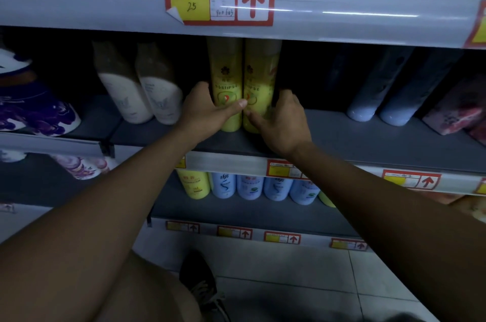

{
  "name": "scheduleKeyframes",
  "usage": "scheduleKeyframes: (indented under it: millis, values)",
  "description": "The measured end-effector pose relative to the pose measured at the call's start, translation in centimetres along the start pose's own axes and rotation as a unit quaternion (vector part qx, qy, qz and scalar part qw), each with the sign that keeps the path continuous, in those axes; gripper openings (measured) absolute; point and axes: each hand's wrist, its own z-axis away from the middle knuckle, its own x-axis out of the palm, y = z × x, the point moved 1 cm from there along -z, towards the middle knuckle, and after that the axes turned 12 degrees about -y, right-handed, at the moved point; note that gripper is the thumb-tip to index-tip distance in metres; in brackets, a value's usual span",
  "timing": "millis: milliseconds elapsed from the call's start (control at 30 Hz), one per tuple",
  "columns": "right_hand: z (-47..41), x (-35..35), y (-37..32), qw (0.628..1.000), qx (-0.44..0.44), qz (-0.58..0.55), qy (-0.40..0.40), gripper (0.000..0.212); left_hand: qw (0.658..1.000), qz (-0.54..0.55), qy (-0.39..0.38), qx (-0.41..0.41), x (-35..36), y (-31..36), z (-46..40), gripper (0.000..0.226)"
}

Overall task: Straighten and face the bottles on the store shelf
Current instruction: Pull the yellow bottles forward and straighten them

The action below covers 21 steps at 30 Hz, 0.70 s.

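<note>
Two yellow bottles (pixel 243 79), one hand (pixel 207 113) each.

You have two tall yellow plastic bottles (pixel 228 90) with green-and-red emblems before you, cream-white bottles (pixel 136 95) beside them, pale blue cylindrical bottles (pixel 378 105) farther along, a purple floral pack (pixel 36 116), and a red-bordered price tag (pixel 218 1) with a yellow panel.
</note>
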Motion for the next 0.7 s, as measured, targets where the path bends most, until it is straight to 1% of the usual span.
scheduleKeyframes:
  millis: [100, 233, 267, 367, 433, 467, 533, 633, 700]
  values:
    - [0.5, -0.5, 0.5, 1.0, -0.002, -0.005, -0.002, 0.068, 1.0, -0.016, 0.015, -0.01, -0.3, -0.3, 0.5, 0.054]
    - [1.8, -1.7, 1.2, 1.0, -0.012, 0.013, -0.014, 0.074, 1.0, -0.027, 0.014, 0.003, 0.1, -0.2, 1.6, 0.059]
    - [2.2, -2.1, 1.4, 1.0, -0.012, 0.019, -0.015, 0.075, 0.999, -0.043, 0.016, 0.001, 0.4, -0.2, 1.9, 0.064]
    - [3.4, -3.6, 2.1, 0.999, -0.011, 0.032, -0.014, 0.076, 0.997, -0.074, 0.022, -0.025, 0.8, -0.4, 2.8, 0.086]
    - [4.2, -4.9, 2.6, 0.999, -0.004, 0.037, -0.015, 0.077, 0.994, -0.089, 0.036, -0.051, 0.9, -0.7, 3.3, 0.095]
    - [4.6, -5.5, 2.9, 0.999, 0.0, 0.038, -0.015, 0.077, 0.992, -0.097, 0.04, -0.063, 1.0, -0.8, 3.6, 0.093]
    - [5.5, -6.7, 3.7, 0.999, 0.007, 0.038, -0.012, 0.075, 0.99, -0.112, 0.043, -0.068, 1.4, -0.7, 4.4, 0.076]
    - [6.8, -8.5, 4.9, 0.999, 0.022, 0.038, -0.005, 0.074, 0.984, -0.164, 0.034, -0.058, 2.2, 0.4, 5.7, 0.05]
    - [7.6, -9.6, 5.8, 0.999, 0.032, 0.043, 0.001, 0.074, 0.981, -0.188, 0.028, -0.044, 3.1, 1.2, 6.6, 0.039]
